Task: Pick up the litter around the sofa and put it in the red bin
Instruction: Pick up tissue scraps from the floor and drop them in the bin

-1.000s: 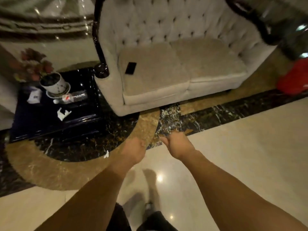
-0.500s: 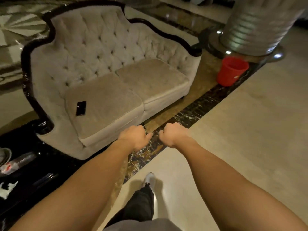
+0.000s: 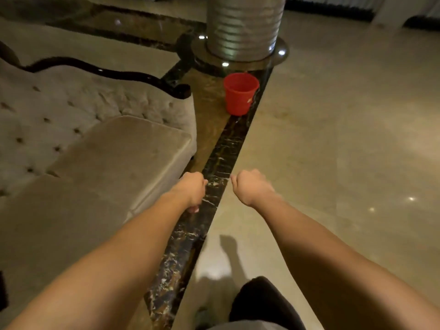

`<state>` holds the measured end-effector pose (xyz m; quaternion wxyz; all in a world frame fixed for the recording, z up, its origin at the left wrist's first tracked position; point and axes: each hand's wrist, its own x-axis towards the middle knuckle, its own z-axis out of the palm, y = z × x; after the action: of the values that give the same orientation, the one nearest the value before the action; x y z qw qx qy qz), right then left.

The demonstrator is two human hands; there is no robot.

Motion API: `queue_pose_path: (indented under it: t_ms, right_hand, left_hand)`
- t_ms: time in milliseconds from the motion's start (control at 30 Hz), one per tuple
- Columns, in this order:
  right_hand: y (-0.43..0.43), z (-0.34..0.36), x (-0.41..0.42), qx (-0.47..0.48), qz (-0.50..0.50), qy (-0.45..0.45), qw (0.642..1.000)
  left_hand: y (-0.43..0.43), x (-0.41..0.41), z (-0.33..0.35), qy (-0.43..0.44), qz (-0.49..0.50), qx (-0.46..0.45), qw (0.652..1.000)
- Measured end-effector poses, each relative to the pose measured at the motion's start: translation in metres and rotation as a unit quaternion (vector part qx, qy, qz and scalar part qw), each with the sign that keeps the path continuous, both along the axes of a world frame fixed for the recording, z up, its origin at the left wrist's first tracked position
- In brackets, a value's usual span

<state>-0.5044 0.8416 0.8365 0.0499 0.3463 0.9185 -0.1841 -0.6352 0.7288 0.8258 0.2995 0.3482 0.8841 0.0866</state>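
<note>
Red bin (image 3: 241,94) stands upright on the floor (image 3: 345,139) ahead, just off the sofa's (image 3: 95,148) right end and in front of a ribbed column (image 3: 240,25), near the dark marble strip (image 3: 214,186) that runs toward it. Mouth is open and unobstructed, so it can be loaded from above.

Left hand (image 3: 191,192) and right hand (image 3: 252,188): both curled into fists, held forward at about the same height, near each other but apart, well short of the bin. Closed fingers would suit carrying small scraps; cannot tell whether either fist holds litter, since nothing shows between the fingers.

No litter visible on the floor or seat cushions in this view.

Judgement: transit step, carrying toward the bin. Next move likely needs the fists brought over the rim before opening, else light scraps may drift wide.
</note>
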Motion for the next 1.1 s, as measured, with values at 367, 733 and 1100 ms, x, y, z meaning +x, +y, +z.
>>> queue_pose_path:
  t_ms: [367, 733, 1100]
  right_hand:
    - [0.307, -0.027, -0.080, -0.008, -0.067, -0.025, 0.997]
    - [0.572, -0.004, -0.243, -0.014, -0.036, 0.010, 0.999]
    - [0.844, -0.008, -0.476, 0.028, -0.024, -0.043, 0.998]
  left_hand:
    - [0.327, -0.092, -0.012, 0.118, -0.129, 0.047, 0.983]
    - [0.563, -0.257, -0.002, 0.109, -0.048, 0.001, 0.993]
    - [0.849, -0.476, -0.035, 0.109, -0.045, 0.016, 0.993]
